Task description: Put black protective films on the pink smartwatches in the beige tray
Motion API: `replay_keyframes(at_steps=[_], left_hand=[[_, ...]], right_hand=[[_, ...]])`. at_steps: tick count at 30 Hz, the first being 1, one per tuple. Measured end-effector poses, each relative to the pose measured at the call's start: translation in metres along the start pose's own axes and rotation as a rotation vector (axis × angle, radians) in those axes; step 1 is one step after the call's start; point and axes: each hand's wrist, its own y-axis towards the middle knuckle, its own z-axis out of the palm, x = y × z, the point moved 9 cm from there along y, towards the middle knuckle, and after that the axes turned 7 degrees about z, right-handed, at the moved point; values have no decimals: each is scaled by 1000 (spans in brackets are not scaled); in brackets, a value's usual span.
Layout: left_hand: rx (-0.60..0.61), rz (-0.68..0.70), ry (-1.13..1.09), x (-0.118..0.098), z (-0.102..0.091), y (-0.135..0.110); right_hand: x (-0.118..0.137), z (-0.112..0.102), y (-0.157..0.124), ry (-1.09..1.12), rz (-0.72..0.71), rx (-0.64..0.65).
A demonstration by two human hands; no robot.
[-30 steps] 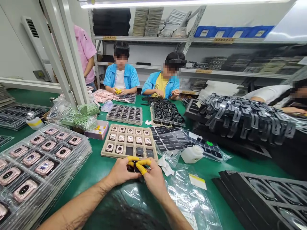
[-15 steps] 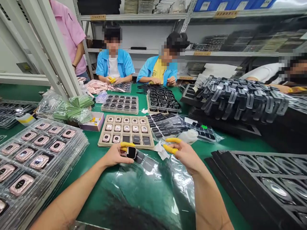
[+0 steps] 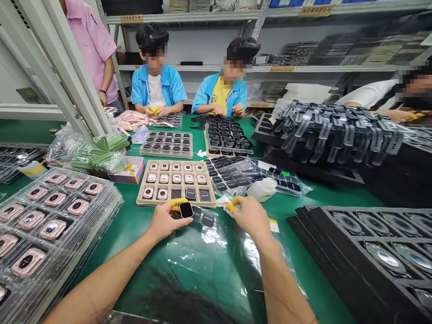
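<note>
Left hand (image 3: 165, 221) pinches a small watch body (image 3: 185, 209) between capped thumb and forefinger, the dark screen turned up toward the head camera, probably so the face can be looked over. The watch body sits at the fingertips, just clear of the palm, and hangs above a clear plastic bag (image 3: 209, 252) spread on the green worktop (image 3: 135, 234). Two dark film pieces (image 3: 203, 218) lie on the bag just right of those fingers.

Right hand (image 3: 251, 217) has its fingers curled closed around a scrap of white paper (image 3: 223, 202); yellow finger caps (image 3: 232, 206) show at the tips, likely worn to keep prints off the screens. The scrap lies at the fingertips, well apart from the watch body.

Just beyond both sets of fingers stands a beige tray (image 3: 143, 180) of watch bodies, its near row partly filled, within easy reach. A white bottle (image 3: 262, 189) stands beyond the right fingers. Stacked clear trays (image 3: 50, 216) of pink watch bodies lie to the far left of the left fingers. Other people sit across the worktop at their own trays.
</note>
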Motion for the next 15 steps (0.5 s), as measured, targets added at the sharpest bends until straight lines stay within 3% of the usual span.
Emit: replay_keyframes(at_steps=[4, 8, 11, 15], left_hand=[[39, 18, 8, -3, 11, -3], [108, 68, 2, -4, 19, -3], [130, 91, -15, -5, 19, -3], [190, 99, 49, -6, 23, -4]], right_hand=[[58, -30, -34, 348, -437, -238], [118, -5, -79, 472, -816, -24], [133, 14, -93, 420, -883, 62], [125, 19, -86, 362, -828, 17]])
